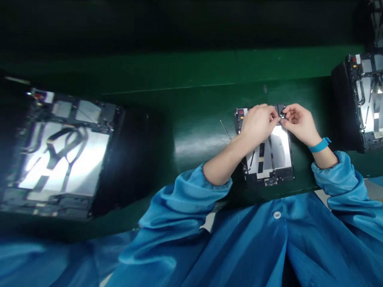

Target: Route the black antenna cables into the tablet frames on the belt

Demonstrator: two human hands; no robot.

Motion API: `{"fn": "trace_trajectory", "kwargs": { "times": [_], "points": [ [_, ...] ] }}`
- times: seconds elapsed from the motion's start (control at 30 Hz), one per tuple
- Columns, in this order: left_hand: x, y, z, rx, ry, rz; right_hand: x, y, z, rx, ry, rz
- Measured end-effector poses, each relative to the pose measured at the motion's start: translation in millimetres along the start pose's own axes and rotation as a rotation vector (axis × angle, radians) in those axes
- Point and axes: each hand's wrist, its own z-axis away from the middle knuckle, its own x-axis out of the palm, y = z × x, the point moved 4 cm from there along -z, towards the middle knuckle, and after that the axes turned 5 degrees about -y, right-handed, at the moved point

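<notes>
An opened tablet-like device [283,149] lies flat on the green bench, its silver plate and dark flat cables exposed. Over its top edge, my left hand [259,121] is bent with thumb and forefinger pinched together; whatever sits between the tips is too small to make out. My right hand [301,123] has its fingers curled at the device's top right corner, thumb and forefinger close together by a small black part [281,111]. A blue band [319,145] circles my right wrist. Left of the device, a thin rod or wire [226,129] slants partly behind my left forearm.
At the left stands a stack of similar opened devices [66,159], blurred, with loose cables on top. Another stack [360,115] rises at the right edge. The green bench [197,103] runs between them, and a dark strip lies along the back.
</notes>
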Motion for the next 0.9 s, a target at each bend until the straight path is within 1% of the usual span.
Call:
{"fn": "trace_trajectory", "kwargs": {
  "times": [0.27, 0.47, 0.7, 0.9],
  "points": [
    [5.3, -1.0, -0.6, 0.019, 0.02, 0.012, -4.9, 2.9, -1.2, 0.03, -0.05, -0.075],
    [6.6, -3.5, -0.6, 0.045, 0.04, 0.057, -6.1, 2.9, 1.3, 0.038, -0.052, -0.047],
    [6.1, -0.8, 0.6, 0.038, 0.016, 0.03, -7.2, -0.2, 2.5, 0.04, -0.061, -0.058],
    [10.4, -1.6, -1.2, 0.063, 0.025, 0.027, -5.1, -5.0, 3.5, 0.041, -0.063, 0.001]
  ]
}}
